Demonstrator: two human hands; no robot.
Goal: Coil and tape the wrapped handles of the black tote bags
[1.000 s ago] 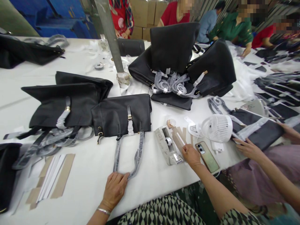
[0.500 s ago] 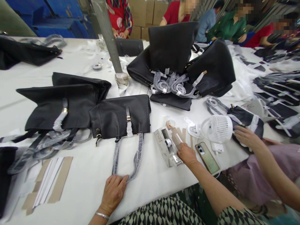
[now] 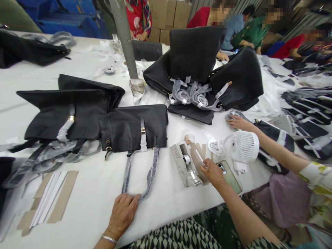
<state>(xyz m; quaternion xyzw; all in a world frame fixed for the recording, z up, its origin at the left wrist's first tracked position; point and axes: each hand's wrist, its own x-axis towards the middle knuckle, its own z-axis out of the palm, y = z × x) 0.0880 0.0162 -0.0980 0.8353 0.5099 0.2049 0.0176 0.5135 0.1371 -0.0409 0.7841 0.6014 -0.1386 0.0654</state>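
Note:
A black handbag (image 3: 135, 128) lies in front of me, with a buckled tab and a plastic-wrapped handle (image 3: 153, 173) looping toward me. My left hand (image 3: 124, 211) is closed over the near end of that handle, its fingertips partly hidden. To the right of the bag, my right hand (image 3: 214, 174) pinches a brown cardboard strip (image 3: 197, 159), slightly blurred, with a white stripe along it. The tape dispenser (image 3: 183, 166) stands just left of that strip. Beside the right hand lies a phone (image 3: 231, 176), partly covered by the wrist.
Black bags (image 3: 64, 117) lie at left above cardboard and paper strips (image 3: 57, 197). More bags (image 3: 197, 55) are piled behind, near a metal post (image 3: 124, 38). A white fan (image 3: 240, 145) stands at right, where a co-worker's hand (image 3: 240, 122) touches a wrapped strap. Other people sit across the table.
My right hand has shifted slightly right and the cardboard strip has moved with it. My left hand stays on the handle. The co-worker's hand has moved away, beyond the fan.

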